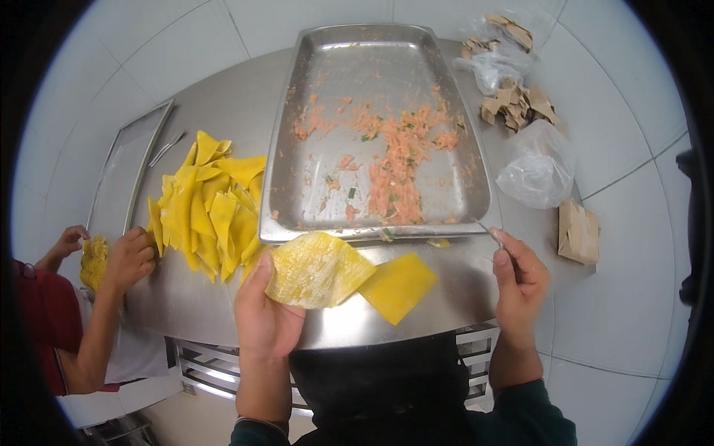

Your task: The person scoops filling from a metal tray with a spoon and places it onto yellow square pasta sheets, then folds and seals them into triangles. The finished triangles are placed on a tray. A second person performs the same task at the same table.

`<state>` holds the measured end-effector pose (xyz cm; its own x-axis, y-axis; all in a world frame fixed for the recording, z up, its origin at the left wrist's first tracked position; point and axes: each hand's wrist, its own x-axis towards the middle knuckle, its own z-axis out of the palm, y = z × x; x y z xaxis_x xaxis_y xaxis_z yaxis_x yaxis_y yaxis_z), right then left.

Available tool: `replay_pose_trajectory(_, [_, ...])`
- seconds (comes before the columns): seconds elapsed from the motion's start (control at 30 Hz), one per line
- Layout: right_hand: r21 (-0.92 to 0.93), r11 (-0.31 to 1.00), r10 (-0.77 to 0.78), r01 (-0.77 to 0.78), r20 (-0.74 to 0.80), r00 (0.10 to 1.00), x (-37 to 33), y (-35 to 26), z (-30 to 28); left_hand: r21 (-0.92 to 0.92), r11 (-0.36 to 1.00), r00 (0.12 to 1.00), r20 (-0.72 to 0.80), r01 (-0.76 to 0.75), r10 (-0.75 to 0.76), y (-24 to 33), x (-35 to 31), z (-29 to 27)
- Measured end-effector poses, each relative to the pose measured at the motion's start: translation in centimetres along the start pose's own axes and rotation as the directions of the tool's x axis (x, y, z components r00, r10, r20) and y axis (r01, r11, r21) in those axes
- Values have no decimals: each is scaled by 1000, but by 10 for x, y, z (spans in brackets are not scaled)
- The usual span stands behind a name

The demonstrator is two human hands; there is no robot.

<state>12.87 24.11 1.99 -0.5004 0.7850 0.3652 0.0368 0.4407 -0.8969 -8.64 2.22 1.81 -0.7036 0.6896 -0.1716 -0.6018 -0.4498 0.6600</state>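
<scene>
My left hand [268,316] pinches a floury yellow dough wrapper [316,271] above the table's near edge. Just right of it, a second yellow wrapper [399,288] lies over the steel. In my right hand [520,286] is a thin metal utensil [489,232], its far end at the near right corner of a deep steel tray [468,230]; its kind cannot be made out. Orange-pink filling with green bits [398,171] is smeared across the tray's middle and near part. Left of the tray, folded yellow wrappers [212,212] are heaped.
At the left, a co-worker's hands [130,256] are by a yellow bundle [94,264]. A fork [165,149] and a flat metal-framed tray [149,141] lie behind them. Crumpled brown paper [513,108], a clear plastic bag [537,167] and a brown packet [578,232] line the right.
</scene>
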Motion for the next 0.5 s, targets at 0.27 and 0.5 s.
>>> replay_pose_trajectory(0.27, [-418, 850, -79, 320, 498, 863, 82, -24, 24, -244, 963, 989, 117, 113, -86, -13, -20, -26])
replay_pose_trajectory(0.5, [-570, 682, 32, 459, 650, 759, 118, -11, 47, -193, 969, 988, 4, 153, -155, -36, -26, -39])
